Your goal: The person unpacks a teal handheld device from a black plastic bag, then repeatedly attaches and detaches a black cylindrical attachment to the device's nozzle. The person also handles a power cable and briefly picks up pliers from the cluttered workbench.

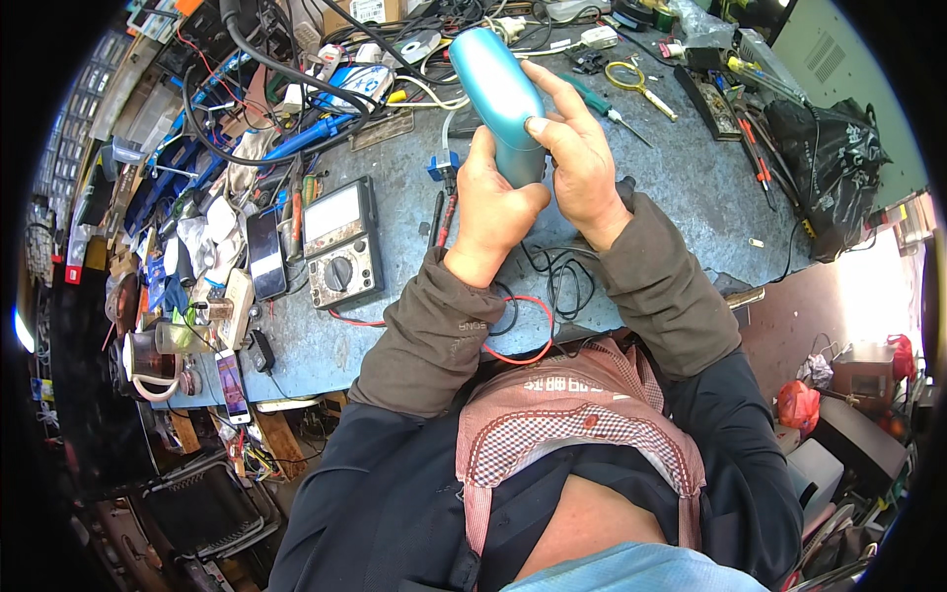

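A smooth, shiny light-blue rounded cylinder (pixel 496 89), its exact kind unclear, is held tilted above the workbench. My left hand (pixel 491 205) grips its lower end, with the thumb bent across the bottom. Around the right side wraps my right hand (pixel 580 163), thumb and forefinger pressed against the casing. My palms and fingers hide part of the lower end. An analog multimeter (pixel 340 252) lies left of my left hand, near a small blue clamp-like piece (pixel 444 166). Beyond my right hand lies a green-handled screwdriver (pixel 592 99).
The blue-grey bench (pixel 691 207) carries tangled cables and tools along its far edge. Piled parts and two phones, one dark-screened (pixel 265 257), crowd the left. A black plastic bag (pixel 834 163) sits at the right edge. Black and red leads (pixel 552 286) loop beneath my wrists.
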Tool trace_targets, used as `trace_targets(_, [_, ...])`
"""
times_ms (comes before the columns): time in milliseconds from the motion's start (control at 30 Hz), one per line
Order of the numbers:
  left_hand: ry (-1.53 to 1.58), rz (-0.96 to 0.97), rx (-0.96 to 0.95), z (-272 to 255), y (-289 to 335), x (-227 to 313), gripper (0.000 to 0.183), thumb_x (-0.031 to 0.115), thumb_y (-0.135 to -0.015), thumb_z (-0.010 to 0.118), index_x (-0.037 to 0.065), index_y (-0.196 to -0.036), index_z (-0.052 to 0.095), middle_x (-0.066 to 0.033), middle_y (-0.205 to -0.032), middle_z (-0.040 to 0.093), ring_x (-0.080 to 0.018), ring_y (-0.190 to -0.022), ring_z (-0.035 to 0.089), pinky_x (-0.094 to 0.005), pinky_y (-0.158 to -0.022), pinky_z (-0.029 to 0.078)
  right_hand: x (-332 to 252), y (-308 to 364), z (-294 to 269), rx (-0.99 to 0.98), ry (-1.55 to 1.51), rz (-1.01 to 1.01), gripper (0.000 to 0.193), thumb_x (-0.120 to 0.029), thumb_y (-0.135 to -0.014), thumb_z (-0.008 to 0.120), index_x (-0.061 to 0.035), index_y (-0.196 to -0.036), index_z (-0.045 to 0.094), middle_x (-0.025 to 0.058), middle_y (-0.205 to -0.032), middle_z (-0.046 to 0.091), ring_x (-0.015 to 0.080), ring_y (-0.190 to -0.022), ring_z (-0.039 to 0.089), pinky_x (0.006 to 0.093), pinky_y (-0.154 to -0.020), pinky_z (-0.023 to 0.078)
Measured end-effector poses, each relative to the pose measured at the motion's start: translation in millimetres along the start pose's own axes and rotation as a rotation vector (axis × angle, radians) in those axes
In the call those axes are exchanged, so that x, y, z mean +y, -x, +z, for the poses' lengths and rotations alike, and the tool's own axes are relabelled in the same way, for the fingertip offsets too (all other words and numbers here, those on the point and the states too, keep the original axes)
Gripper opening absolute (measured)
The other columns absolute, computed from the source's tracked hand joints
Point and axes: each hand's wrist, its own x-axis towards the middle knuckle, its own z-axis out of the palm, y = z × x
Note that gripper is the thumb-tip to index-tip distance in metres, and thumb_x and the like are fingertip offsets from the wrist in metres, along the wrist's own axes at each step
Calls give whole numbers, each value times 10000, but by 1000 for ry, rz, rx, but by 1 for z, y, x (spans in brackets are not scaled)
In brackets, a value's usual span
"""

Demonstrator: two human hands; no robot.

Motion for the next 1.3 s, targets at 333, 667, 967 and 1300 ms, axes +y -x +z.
trace_targets(333, [-2,8,0,0,0,-1,599,9,-686,743,14,-1269,609,-81,-1052,737,-176,-947,708,-315,-845,571,-2,0,0,17,26,1,650,-190,-983,539,-25,-1607,467,76,-1050,697,117,-945,604,284,-894,465])
trace_targets(667, [24,-5,-6,1,0,-4,597,22,-692,747,12,-1271,604,-82,-1045,737,-175,-935,708,-316,-839,572,-2,0,0,16,38,-9,649,-186,-981,539,-24,-1606,472,83,-1103,698,117,-948,608,284,-899,468])
trace_targets(967, [17,0,-9,1,0,-3,604,15,-693,746,12,-1280,601,-83,-1048,735,-173,-936,706,-314,-834,570,0,0,0,19,53,-16,647,-186,-983,537,-19,-1604,471,82,-1084,703,114,-938,611,285,-892,473])
trace_targets(1300, [17,-18,-10,0,1,2,594,13,-699,737,6,-1277,600,-79,-1048,735,-169,-936,707,-313,-832,571,-3,0,4,39,22,-12,636,-183,-982,535,-26,-1596,488,35,-970,668,90,-870,564,269,-832,449])
